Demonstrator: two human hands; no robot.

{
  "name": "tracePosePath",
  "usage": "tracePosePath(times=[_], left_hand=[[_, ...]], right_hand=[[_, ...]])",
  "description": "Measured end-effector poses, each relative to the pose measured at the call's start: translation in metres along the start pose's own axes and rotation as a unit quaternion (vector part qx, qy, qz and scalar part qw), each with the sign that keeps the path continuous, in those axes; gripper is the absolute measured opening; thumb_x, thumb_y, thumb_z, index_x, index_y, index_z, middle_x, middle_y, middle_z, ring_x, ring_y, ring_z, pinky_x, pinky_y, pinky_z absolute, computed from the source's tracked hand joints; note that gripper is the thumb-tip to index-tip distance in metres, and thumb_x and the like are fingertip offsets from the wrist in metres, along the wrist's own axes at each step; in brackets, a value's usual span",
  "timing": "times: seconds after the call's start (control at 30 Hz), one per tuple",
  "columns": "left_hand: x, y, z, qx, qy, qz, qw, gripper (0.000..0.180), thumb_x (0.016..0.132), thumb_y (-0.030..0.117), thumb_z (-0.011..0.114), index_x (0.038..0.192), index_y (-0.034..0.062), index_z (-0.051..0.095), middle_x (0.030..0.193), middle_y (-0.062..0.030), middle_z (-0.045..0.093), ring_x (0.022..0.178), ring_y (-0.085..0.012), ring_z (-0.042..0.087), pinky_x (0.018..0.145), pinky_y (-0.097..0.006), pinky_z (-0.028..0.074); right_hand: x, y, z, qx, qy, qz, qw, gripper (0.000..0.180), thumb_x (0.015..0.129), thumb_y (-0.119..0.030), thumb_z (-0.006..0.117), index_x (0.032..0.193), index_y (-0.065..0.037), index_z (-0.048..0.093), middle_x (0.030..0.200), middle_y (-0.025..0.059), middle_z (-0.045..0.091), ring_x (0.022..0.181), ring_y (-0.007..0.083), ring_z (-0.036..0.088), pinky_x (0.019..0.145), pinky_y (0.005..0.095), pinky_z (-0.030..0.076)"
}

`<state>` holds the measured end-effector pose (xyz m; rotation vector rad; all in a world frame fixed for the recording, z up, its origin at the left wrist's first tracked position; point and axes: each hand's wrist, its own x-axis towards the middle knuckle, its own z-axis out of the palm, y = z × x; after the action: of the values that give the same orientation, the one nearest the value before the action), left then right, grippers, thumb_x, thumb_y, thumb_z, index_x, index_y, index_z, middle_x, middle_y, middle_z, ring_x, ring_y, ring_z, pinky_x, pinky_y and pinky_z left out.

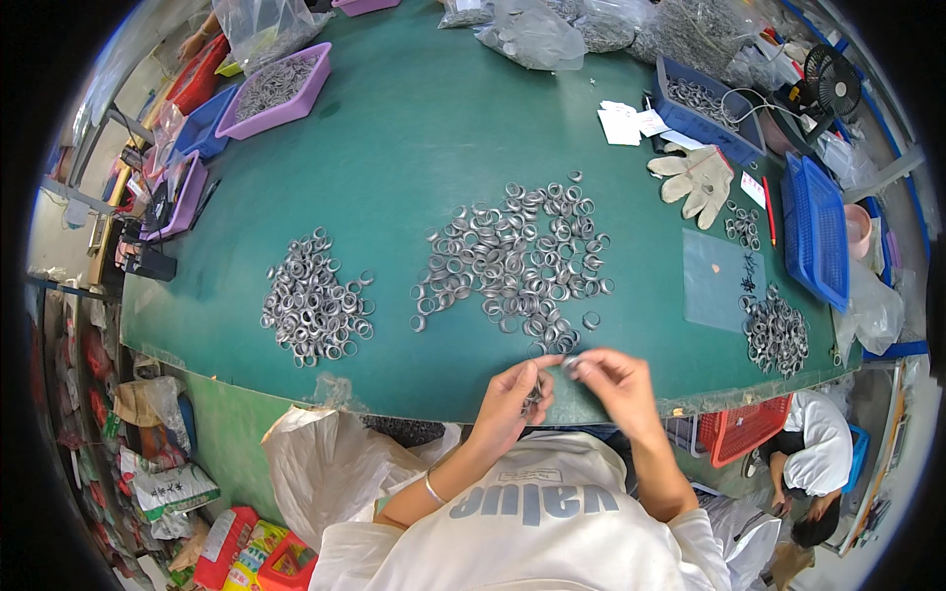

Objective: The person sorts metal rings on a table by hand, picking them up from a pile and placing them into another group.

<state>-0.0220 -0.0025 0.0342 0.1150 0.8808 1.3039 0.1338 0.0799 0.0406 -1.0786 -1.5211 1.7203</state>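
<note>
Several grey metal rings lie in my left hand (pixel 514 399), its fingers curled around them near the table's front edge. Between the thumb and fingers of my right hand (pixel 616 382) a single metal ring (pixel 571 365) is pinched, close to my left fingertips. Just beyond both hands spreads a large loose heap of metal rings (pixel 512 251) on the green table (pixel 394 148). A second pile of rings (pixel 313 303) lies to the left. At the right, another pile of rings (pixel 777 333) sits beside a clear plastic sheet (pixel 711 286).
A purple tray (pixel 320 74) of metal parts stands at the far left, a blue bin (pixel 705 138) of rings at the far right. Nearby lie a work glove (pixel 698 182), a red pen (pixel 770 212) and a blue basket (pixel 816 231). A person (pixel 818 443) crouches at the lower right.
</note>
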Motion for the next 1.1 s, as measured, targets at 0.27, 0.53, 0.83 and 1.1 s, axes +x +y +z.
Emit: tracePosePath(times=[0.27,0.53,0.83,1.1], left_hand=[[0.003,-0.005,-0.013,0.018,-0.053,-0.031,0.998,0.027,0.095,0.02,0.053,0.111,-0.0001,0.06,0.084,-0.0046,0.059,0.063,-0.0102,0.051,0.049,-0.021,0.038],[0.002,-0.004,-0.004,-0.036,0.015,-0.026,0.999,0.022,0.091,0.01,0.058,0.112,0.002,0.061,0.09,-0.0045,0.061,0.075,-0.0094,0.054,0.055,-0.021,0.04],[0.003,-0.005,0.0,0.085,0.017,0.024,0.996,0.021,0.092,0.011,0.057,0.11,0.0008,0.06,0.073,-0.0012,0.054,0.059,-0.0066,0.044,0.049,-0.019,0.034],[-0.001,0.002,0.004,0.034,0.008,0.009,0.999,0.019,0.092,0.01,0.055,0.106,-0.0011,0.06,0.076,-0.0054,0.059,0.058,-0.0092,0.048,0.047,-0.021,0.035]], right_hand=[[0.025,-0.009,-0.004,-0.321,0.14,-0.209,0.913,0.013,0.077,0.0,0.064,0.09,0.001,0.065,0.083,0.0128,0.061,0.078,0.0296,0.057,0.068,0.0344,0.044],[0.026,0.02,-0.013,-0.083,0.102,-0.021,0.991,0.011,0.087,-0.007,0.06,0.095,0.0,0.063,0.091,0.007,0.065,0.085,0.0161,0.057,0.079,0.029,0.043],[0.001,-0.009,0.014,-0.173,-0.026,-0.084,0.981,0.012,0.088,-0.006,0.058,0.094,0.005,0.061,0.087,0.0112,0.064,0.081,0.0149,0.059,0.074,0.0275,0.046],[0.047,0.006,0.018,-0.398,0.11,-0.228,0.882,0.006,0.078,-0.004,0.065,0.082,-0.001,0.061,0.08,0.0112,0.059,0.077,0.0301,0.054,0.07,0.0387,0.042]])
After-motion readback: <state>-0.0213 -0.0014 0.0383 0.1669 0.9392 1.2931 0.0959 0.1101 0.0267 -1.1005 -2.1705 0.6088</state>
